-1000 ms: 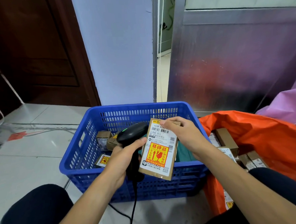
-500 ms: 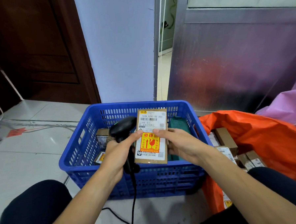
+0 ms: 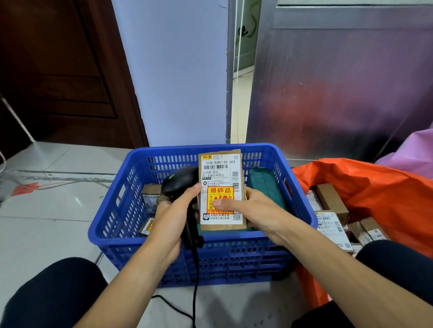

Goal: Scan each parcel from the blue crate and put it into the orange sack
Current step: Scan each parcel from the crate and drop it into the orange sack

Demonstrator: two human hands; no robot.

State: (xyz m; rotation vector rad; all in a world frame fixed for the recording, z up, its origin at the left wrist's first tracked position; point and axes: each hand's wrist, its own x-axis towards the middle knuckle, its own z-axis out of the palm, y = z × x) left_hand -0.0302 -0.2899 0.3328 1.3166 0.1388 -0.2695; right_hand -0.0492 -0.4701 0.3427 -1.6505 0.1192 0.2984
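I record the parcel (image 3: 220, 188) held upright over the inside of the blue crate (image 3: 108, 234), clear of the goods below and not in the orange sack (image 3: 388, 200). It is a flat brown cardboard box, its broad face turned to my camera. A white shipping label covers most of that face: the code "102B D2B7-00 603" heads it, a horizontal barcode runs just beneath, a second barcode stands along the right edge, and a small QR square sits at the lower right. A yellow sticker with red characters lies across the middle of the label. Bare cardboard shows at the top and bottom margins. The right hand (image 3: 258, 209) has its grip clamped on the parcel, thumb laid across the yellow sticker, fingers hidden behind the box. The left hand (image 3: 174, 216) has its grip closed round the handle of a black scanner (image 3: 180, 182), whose head sits just beside the parcel's left edge; the left thumb tip touches that edge. The scanner's cable (image 3: 195, 290) hangs down in front of the crate. Inside the crate I note a green packet (image 3: 264, 184) and small brown boxes (image 3: 150, 195). The sack, to the right of the crate, holds labelled cartons (image 3: 330, 200).
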